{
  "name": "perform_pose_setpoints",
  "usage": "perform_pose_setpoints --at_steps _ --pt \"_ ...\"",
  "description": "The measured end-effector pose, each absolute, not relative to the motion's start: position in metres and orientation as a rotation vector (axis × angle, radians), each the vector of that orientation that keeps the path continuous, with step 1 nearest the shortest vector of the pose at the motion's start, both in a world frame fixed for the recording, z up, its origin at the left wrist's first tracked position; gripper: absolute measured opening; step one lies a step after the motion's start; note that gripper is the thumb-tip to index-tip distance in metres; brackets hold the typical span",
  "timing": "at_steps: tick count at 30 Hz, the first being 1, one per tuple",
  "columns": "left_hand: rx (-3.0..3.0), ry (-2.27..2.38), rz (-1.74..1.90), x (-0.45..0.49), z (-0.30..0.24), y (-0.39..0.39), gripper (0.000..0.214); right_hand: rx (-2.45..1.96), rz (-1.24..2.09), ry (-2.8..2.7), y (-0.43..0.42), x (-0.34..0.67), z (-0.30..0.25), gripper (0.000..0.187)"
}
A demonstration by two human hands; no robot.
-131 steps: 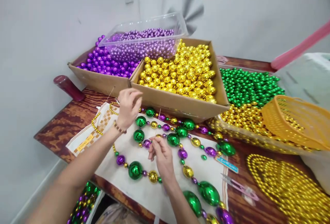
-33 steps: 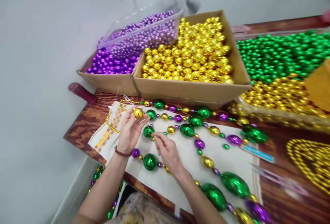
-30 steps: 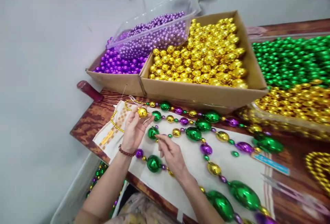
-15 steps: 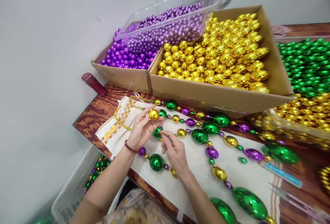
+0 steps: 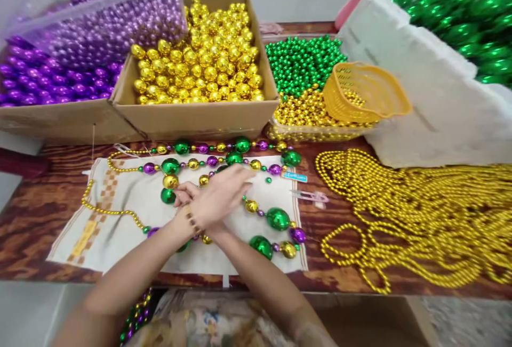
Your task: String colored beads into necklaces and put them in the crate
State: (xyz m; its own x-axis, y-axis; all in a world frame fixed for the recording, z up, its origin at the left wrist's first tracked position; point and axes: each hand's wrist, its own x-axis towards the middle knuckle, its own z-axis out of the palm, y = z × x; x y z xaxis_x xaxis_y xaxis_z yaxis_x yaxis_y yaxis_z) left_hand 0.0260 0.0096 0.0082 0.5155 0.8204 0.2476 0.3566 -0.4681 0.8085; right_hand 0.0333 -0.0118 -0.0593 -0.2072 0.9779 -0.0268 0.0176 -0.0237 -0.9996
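Observation:
My left hand, with a beaded bracelet at its wrist, crosses over my right. Its fingers stretch toward the strung beads, somewhat blurred, and nothing shows in them. Under it, my right hand has its fingers closed at the strand beside a round green bead; the exact grip is partly covered. Directly above that bead sits a gold bead. The necklace of purple, gold and green beads curves over a white cloth, its left ends made of small gold bead chain.
Behind stand boxes of purple beads and gold beads, a tub of green beads, a yellow basket and a foam box. Gold bead chains lie right. Pink-handled snips and a loose green bead are nearer.
The view has swung right. My left hand has left the gold bead and crossed over my right hand, reaching rightward. My right hand stays beside the green bead.

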Motion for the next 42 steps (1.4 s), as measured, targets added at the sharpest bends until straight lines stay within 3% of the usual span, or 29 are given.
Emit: perform_pose_setpoints --at_steps 8,13,15,18,22,26,31,42 --pt "2.596 0.72 -0.098 0.139 -0.035 0.044 0.023 -1.195 1.494 -1.208 -0.001 0.048 -0.069 0.021" --pt "2.671 0.74 -0.183 0.148 -0.034 0.044 0.03 -1.19 1.467 -1.203 0.007 0.055 -0.076 0.016" --pt "2.643 0.748 -0.098 0.144 -0.025 0.04 0.028 -1.17 1.481 -1.217 0.006 0.057 -0.076 0.015" --pt "2.358 0.78 0.367 0.118 -0.002 0.031 0.02 -1.121 1.509 -1.233 0.006 0.059 -0.072 0.016" --pt "1.426 0.99 1.144 0.032 0.031 0.021 0.019 -1.076 1.507 -1.196 0.005 0.061 -0.063 0.02" --pt "0.694 1.04 1.588 -0.072 0.047 0.018 0.017 -1.001 1.504 -1.173 -0.004 0.061 -0.056 0.021" --pt "0.402 1.032 1.647 -0.131 0.039 0.013 0.015 -0.952 1.489 -1.258 -0.016 0.059 -0.047 0.022" --pt "0.288 0.967 1.671 -0.134 0.029 0.012 0.007 -0.968 1.43 -1.482 -0.013 0.052 -0.041 0.022"
